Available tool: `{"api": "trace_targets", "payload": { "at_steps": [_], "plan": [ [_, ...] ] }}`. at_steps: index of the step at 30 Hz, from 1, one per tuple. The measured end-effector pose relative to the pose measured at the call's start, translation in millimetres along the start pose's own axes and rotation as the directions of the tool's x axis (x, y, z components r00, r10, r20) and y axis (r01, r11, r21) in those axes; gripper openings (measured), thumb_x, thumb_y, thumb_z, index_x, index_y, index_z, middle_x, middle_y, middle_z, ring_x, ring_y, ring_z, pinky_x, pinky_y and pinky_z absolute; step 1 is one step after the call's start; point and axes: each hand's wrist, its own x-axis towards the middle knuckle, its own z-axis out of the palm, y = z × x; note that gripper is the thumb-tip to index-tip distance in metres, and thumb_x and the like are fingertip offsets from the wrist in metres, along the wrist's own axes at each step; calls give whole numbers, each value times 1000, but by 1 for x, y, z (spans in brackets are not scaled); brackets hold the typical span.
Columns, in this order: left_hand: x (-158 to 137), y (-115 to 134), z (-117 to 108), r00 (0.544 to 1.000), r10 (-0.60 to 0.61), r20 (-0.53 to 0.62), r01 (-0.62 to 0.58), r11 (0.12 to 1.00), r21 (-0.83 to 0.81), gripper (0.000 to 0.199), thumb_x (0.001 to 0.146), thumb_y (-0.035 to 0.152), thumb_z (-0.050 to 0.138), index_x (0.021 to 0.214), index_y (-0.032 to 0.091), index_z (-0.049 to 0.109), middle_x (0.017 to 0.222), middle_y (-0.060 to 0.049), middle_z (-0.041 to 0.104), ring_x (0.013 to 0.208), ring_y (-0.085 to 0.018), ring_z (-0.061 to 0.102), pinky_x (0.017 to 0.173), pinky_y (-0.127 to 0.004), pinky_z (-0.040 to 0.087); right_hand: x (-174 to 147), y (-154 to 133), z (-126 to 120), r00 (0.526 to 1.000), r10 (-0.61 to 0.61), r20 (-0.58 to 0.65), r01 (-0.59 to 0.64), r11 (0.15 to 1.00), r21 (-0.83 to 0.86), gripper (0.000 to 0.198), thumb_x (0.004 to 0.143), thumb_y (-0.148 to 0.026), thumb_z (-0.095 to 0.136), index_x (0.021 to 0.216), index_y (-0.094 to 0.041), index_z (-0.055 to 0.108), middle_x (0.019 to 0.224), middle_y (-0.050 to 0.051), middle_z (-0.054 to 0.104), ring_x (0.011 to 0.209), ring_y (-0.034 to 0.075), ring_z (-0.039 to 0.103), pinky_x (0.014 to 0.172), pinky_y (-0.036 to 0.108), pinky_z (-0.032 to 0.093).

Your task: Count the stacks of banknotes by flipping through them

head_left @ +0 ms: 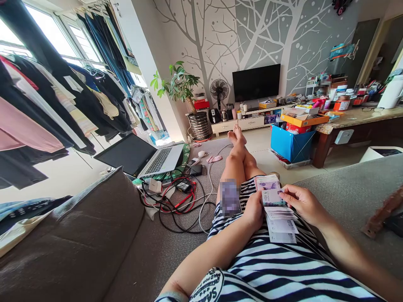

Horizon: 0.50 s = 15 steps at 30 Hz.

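A thick bundle of banknotes [267, 183], with purple print on top, rests over my lap in the head view. My left hand [253, 209] is closed on the left edge of the bundle. On the other side, my right hand [302, 202] pinches the right end of a single note [271, 197] between thumb and fingers. Below it, several pale notes [282, 226] fan down toward me over the striped dress [252, 260]. A phone [230, 197], its screen blurred out, lies on my thigh left of the hands.
An open laptop [157, 161] sits left on the sofa [185, 247], beside tangled cables [176, 197] and a power bank [196, 170]. A brown cushion [85, 235] stands nearer. Beyond my feet are a television [256, 83], a blue box [291, 142] and a cluttered table [355, 115].
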Motion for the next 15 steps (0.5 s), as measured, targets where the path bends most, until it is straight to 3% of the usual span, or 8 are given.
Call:
{"api": "trace_targets", "payload": {
  "at_steps": [15],
  "plan": [
    [5,-7,-6,999,22,-35,-23,1000,-18,31,72,40,74,88,13,76,93,-13,79,102,-33,70,97,-43,49,-2,-1,-2,1000,7,-2,-7,1000,-11,42,93,-58,57,73,-21,61,62,-2,54,60,16,48,55,26,39]
  ]
}}
